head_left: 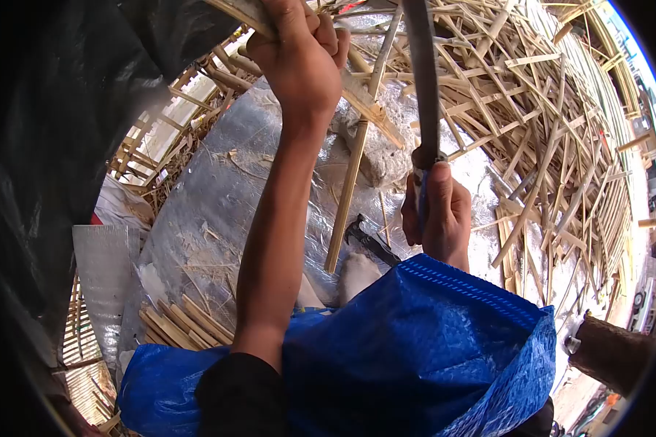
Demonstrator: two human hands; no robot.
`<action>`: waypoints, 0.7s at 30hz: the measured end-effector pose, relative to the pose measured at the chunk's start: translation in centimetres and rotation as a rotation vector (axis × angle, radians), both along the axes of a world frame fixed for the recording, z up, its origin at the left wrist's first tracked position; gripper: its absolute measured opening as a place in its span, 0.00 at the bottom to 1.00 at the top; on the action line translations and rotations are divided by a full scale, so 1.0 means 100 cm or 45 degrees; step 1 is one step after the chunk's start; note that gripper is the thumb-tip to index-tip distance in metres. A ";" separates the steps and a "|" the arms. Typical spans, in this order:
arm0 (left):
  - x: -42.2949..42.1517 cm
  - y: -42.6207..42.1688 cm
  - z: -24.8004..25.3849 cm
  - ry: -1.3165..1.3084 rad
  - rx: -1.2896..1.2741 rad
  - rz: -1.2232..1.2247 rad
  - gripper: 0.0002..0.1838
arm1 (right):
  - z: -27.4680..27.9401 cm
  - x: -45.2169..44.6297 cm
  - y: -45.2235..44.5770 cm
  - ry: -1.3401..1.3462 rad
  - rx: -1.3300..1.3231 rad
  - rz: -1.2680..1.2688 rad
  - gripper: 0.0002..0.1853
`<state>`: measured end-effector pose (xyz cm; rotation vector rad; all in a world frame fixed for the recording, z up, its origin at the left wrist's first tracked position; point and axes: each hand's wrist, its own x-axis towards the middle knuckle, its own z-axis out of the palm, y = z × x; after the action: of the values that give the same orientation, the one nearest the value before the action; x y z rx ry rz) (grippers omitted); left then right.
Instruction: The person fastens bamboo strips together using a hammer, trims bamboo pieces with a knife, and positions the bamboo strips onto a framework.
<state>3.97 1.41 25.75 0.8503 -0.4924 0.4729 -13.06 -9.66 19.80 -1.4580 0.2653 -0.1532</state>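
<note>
At the top, my left hand (302, 62) is closed around a split bamboo piece (375, 115), which slants down to the right past my knuckles. My right hand (442, 215) grips the blue handle of a machete (424, 80). Its long dark blade points up and stands apart from the bamboo piece in this view. Below the bamboo piece's end sits a rough stone block (383, 149). A long bamboo stick (348, 193) runs steeply past the block's left side. A dark hooked tool (372, 242) lies near my foot.
A large heap of split bamboo (532, 109) fills the right side. Blue plastic sheeting (415, 342) covers my lap. Several bamboo strips (186, 324) lie at lower left, near a grey sheet (106, 284). Silvery sheeting (204, 197) covers the ground. A dark post (612, 353) juts in at right.
</note>
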 end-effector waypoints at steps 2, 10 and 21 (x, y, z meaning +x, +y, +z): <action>-0.003 -0.004 0.001 -0.009 -0.017 0.000 0.29 | -0.017 0.004 0.001 -0.204 -0.034 -0.039 0.30; 0.006 0.005 -0.010 0.112 -0.136 -0.005 0.32 | -0.018 0.002 -0.021 0.395 -0.014 -0.017 0.35; 0.000 0.003 -0.010 0.279 -0.147 0.050 0.31 | -0.045 0.003 -0.016 0.361 -0.121 -0.100 0.36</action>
<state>3.95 1.66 24.73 0.7906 -0.2450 0.4342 -12.80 -11.25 15.31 -1.5641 0.5526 -0.0216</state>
